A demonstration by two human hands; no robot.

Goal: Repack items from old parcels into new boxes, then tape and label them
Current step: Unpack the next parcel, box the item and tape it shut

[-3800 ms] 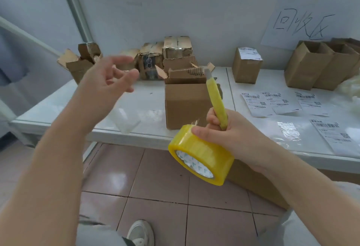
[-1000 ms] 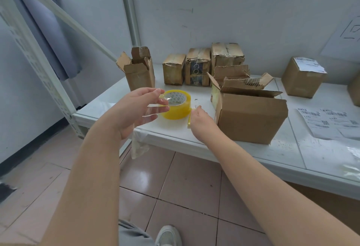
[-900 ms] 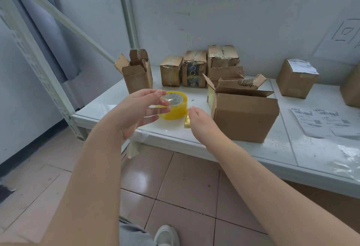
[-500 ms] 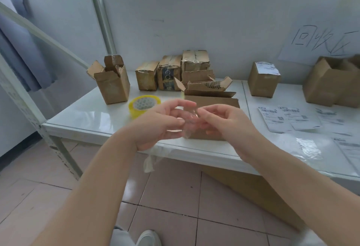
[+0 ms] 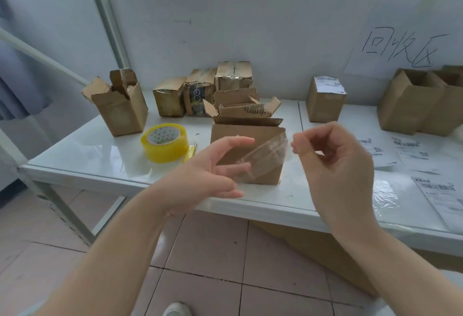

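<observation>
Hands: right (image 5: pixel 335 165) pinches, left (image 5: pixel 200 173) touches clear, glossy tape strip (image 5: pixel 265 155).

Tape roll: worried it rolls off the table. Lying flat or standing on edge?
Flat. The tape roll rests on the table with its core opening facing up.

Handwritten "回收区" on wall sheet (image 5: pixel 400 65).

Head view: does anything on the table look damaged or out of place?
Yes. The open box at the left rear of the table has torn, ragged flaps, and the taped parcels by the wall look crumpled. Nothing spilled.
</observation>
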